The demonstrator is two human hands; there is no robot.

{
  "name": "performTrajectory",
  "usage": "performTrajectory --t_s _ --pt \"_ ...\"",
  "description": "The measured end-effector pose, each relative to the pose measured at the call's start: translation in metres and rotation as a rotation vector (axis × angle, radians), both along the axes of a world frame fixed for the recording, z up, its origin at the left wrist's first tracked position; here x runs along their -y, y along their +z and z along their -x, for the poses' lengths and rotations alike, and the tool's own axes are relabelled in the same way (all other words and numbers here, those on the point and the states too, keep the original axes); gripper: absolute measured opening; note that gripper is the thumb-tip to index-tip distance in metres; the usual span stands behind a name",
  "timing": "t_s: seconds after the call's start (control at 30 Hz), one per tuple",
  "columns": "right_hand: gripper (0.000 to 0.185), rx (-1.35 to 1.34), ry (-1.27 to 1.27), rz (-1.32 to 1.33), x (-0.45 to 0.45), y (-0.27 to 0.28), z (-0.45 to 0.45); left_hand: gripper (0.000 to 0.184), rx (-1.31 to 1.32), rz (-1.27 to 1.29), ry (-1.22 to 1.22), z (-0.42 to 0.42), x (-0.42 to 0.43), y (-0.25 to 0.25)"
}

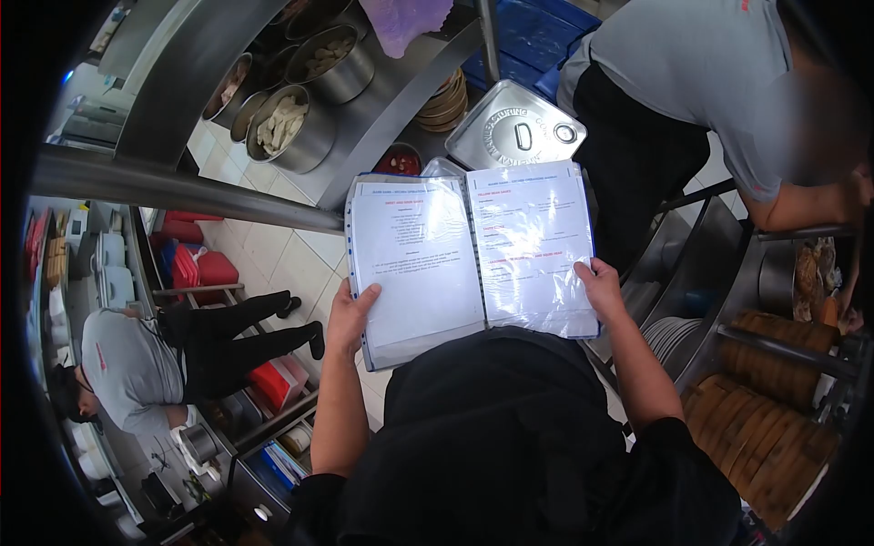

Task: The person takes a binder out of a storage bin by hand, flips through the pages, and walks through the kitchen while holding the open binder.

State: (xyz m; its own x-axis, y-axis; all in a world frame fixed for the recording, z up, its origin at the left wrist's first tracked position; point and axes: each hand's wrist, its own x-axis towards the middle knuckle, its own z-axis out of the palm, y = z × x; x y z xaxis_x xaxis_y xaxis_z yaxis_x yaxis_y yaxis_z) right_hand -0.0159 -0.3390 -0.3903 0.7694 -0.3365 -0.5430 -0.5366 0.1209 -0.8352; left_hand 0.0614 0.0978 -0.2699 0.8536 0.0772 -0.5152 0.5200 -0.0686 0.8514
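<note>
An open ring binder point(419, 273) with printed sheets in clear plastic sleeves lies spread before me at waist height. My left hand point(351, 312) grips its left edge, thumb on top of the page. On the opposite side my right hand point(601, 287) pinches the right edge, with the thumb over the sleeve. The right page point(533, 232) shows red headings and glare from the light. The small print is too fine to read. Just beyond the binder's top edge sits a square metal tin lid point(510, 127) with raised lettering.
Metal pots point(296, 132) with pale food stand on a steel shelf at upper left. Stacked bamboo steamers point(760, 446) are at lower right. One co-worker point(674, 73) bends over at upper right; another person point(137, 364) works at a counter on the left.
</note>
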Motion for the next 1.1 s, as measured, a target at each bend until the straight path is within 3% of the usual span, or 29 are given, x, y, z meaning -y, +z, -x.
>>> performTrajectory --t_s 1.1 --pt "0.029 0.02 -0.003 0.033 -0.003 -0.004 0.001 0.036 -0.082 0.134 -0.02 -0.004 0.001 -0.006"
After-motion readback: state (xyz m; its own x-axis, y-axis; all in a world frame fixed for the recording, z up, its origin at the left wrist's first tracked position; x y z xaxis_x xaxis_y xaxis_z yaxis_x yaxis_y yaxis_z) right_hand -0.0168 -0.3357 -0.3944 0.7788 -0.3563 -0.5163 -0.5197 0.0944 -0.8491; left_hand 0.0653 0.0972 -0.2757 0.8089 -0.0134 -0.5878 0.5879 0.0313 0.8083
